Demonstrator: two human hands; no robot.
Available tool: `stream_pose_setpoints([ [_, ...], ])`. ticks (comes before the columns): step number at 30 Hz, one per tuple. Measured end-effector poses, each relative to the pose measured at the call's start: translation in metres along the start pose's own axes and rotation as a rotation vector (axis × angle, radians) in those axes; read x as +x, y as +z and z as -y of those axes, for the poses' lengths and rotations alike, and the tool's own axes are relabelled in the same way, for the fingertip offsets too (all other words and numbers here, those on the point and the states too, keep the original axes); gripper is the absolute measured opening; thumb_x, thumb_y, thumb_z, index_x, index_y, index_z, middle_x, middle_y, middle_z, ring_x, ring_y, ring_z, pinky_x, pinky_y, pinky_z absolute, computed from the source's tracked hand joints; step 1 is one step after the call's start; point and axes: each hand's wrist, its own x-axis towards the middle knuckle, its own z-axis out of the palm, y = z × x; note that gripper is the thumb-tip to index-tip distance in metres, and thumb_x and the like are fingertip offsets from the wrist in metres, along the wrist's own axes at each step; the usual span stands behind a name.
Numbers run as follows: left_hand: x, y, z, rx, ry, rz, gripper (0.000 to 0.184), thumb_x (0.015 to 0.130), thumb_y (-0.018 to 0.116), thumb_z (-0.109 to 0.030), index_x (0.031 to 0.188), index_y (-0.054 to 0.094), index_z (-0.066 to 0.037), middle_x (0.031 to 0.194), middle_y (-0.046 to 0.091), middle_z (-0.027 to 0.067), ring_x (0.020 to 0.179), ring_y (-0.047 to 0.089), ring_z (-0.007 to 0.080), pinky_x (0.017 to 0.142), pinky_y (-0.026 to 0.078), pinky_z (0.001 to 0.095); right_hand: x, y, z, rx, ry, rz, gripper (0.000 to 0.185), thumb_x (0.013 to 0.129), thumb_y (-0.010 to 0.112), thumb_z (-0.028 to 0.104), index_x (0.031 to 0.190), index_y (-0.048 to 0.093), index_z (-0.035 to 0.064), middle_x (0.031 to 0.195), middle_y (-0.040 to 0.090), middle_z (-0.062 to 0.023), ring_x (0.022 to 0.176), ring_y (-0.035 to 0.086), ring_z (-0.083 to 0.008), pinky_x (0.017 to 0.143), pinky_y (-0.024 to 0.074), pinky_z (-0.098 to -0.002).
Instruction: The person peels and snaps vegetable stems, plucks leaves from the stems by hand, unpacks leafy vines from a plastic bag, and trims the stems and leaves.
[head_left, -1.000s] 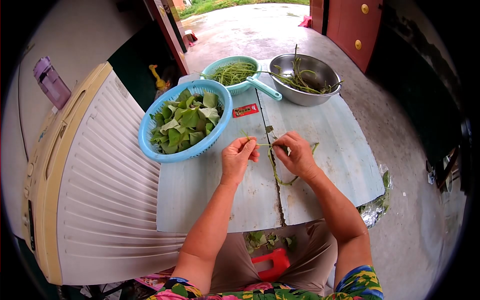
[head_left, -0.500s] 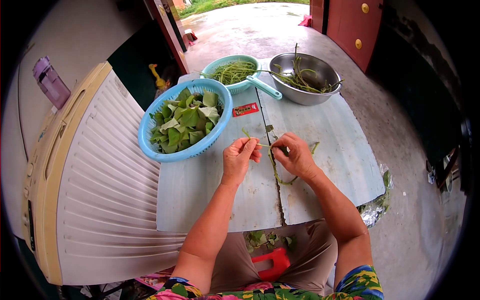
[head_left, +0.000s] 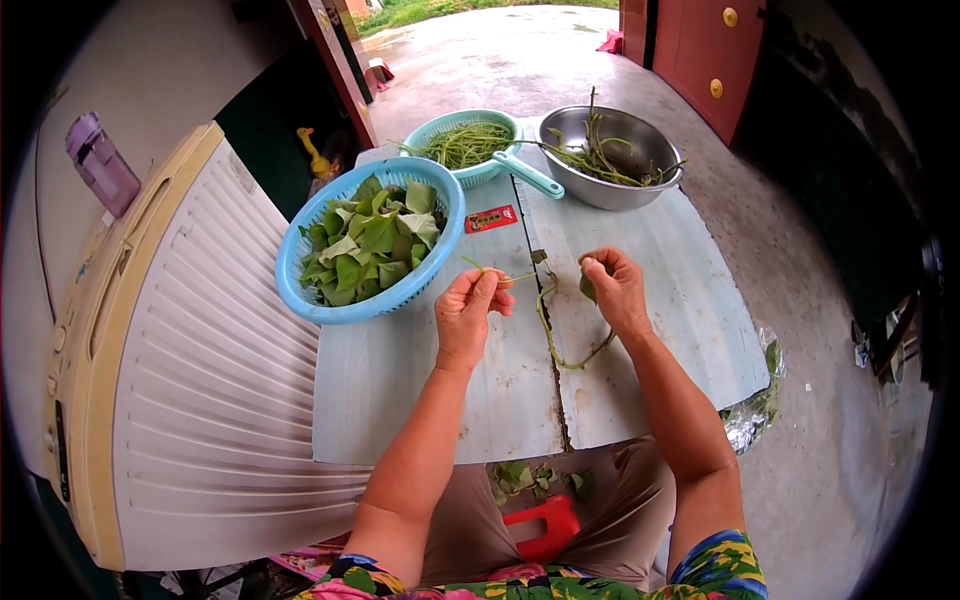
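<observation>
Between the thumb and fingers of my left hand (head_left: 467,312) is a thin green stem (head_left: 520,278), its tips sticking out on both sides. My right hand (head_left: 618,290) is closed, a little apart to the right, with a green leaf (head_left: 587,289) showing under its fingers. On the table below and between the hands lies a curved green vine (head_left: 549,335). A small dark leaf piece (head_left: 539,256) lies near the table's seam. Left of my hands stands a blue basket (head_left: 290,285) full of green leaves (head_left: 375,235).
Behind are a pale green colander (head_left: 514,129) of thin stems and a steel bowl (head_left: 620,200) of vines. A red packet (head_left: 491,219) lies on the table (head_left: 420,410). A white ribbed panel (head_left: 220,400) stands left. Fallen leaves (head_left: 513,476) and a red stool (head_left: 548,530) are below.
My hands have moved apart, the right one up and to the right with the leaf, the left slightly left with the thin stem. The stem is now clear of my right fingers.
</observation>
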Motion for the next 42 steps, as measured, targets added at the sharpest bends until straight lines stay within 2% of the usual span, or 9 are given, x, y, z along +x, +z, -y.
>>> stream_pose_setpoints([
  [2, -0.002, 0.002, -0.002, 0.002, -0.018, 0.006, 0.017, 0.086, 0.049, -0.016, 0.086, 0.056, -0.001, 0.078, 0.060, 0.0070, 0.061, 0.055, 0.0109, 0.053, 0.046, 0.0230, 0.010, -0.010, -0.008, 0.036, -0.013, -0.061, 0.016, 0.079, 0.057, 0.016, 0.079, 0.059, 0.0003, 0.066, 0.053, 0.0025, 0.057, 0.045, -0.0041, 0.051, 0.0368, -0.0186],
  [7, -0.001, 0.004, 0.001, 0.017, -0.085, 0.037, 0.017, 0.086, 0.049, -0.016, 0.086, 0.056, 0.000, 0.077, 0.059, 0.0079, 0.060, 0.055, 0.0110, 0.053, 0.046, 0.0225, 0.010, -0.009, -0.003, 0.092, -0.086, -0.107, 0.016, 0.081, 0.058, 0.015, 0.081, 0.060, -0.0006, 0.070, 0.054, 0.0017, 0.062, 0.047, -0.0051, 0.056, 0.0395, -0.0190],
  [16, 0.004, 0.000, 0.021, 0.094, -0.117, 0.012, 0.018, 0.085, 0.052, -0.017, 0.085, 0.056, 0.000, 0.074, 0.059, 0.0069, 0.058, 0.054, 0.0101, 0.050, 0.045, 0.0222, 0.010, -0.011, -0.004, 0.224, -0.157, -0.198, 0.016, 0.081, 0.058, 0.013, 0.090, 0.057, -0.0008, 0.075, 0.059, -0.0030, 0.066, 0.054, -0.0089, 0.059, 0.0442, -0.0215],
  [22, 0.008, -0.005, 0.025, 0.104, -0.148, -0.014, 0.018, 0.085, 0.052, -0.018, 0.084, 0.056, 0.000, 0.071, 0.058, 0.0059, 0.057, 0.053, 0.0094, 0.049, 0.045, 0.0221, 0.011, -0.012, -0.005, 0.168, -0.194, -0.258, 0.014, 0.081, 0.057, 0.013, 0.089, 0.056, 0.0006, 0.079, 0.059, -0.0035, 0.068, 0.055, -0.0092, 0.060, 0.0446, -0.0222],
  [29, 0.010, -0.008, 0.028, 0.118, -0.200, -0.024, 0.017, 0.084, 0.052, -0.018, 0.082, 0.056, -0.001, 0.069, 0.056, 0.0033, 0.054, 0.051, 0.0073, 0.047, 0.043, 0.0206, 0.008, 0.002, 0.001, 0.137, -0.193, -0.167, 0.015, 0.080, 0.060, 0.015, 0.087, 0.060, 0.0021, 0.077, 0.058, -0.0001, 0.066, 0.050, -0.0062, 0.059, 0.0407, -0.0196],
  [34, 0.012, -0.008, 0.030, 0.119, -0.204, -0.001, 0.017, 0.082, 0.053, -0.016, 0.079, 0.055, 0.000, 0.065, 0.056, 0.0021, 0.051, 0.050, 0.0067, 0.044, 0.041, 0.0207, 0.010, 0.029, 0.032, 0.042, -0.215, -0.079, 0.019, 0.080, 0.061, 0.017, 0.088, 0.062, 0.0008, 0.075, 0.058, 0.0006, 0.064, 0.047, -0.0051, 0.057, 0.0375, -0.0183],
  [36, 0.012, -0.007, 0.032, 0.094, -0.212, -0.015, 0.016, 0.082, 0.053, -0.015, 0.078, 0.055, 0.000, 0.063, 0.056, 0.0019, 0.050, 0.050, 0.0067, 0.044, 0.041, 0.0208, 0.014, 0.044, 0.048, 0.118, -0.228, -0.025, 0.018, 0.080, 0.060, 0.016, 0.089, 0.062, 0.0003, 0.074, 0.058, 0.0007, 0.064, 0.046, -0.0049, 0.057, 0.0372, -0.0183],
  [42, 0.012, -0.008, 0.032, 0.060, -0.219, -0.002, 0.017, 0.082, 0.053, -0.017, 0.076, 0.056, -0.001, 0.063, 0.055, 0.0018, 0.049, 0.050, 0.0062, 0.043, 0.041, 0.0205, 0.028, 0.101, 0.080, 0.305, -0.243, 0.084, 0.011, 0.080, 0.059, 0.008, 0.087, 0.058, -0.0009, 0.076, 0.058, -0.0012, 0.068, 0.052, -0.0061, 0.063, 0.0438, -0.0199],
])
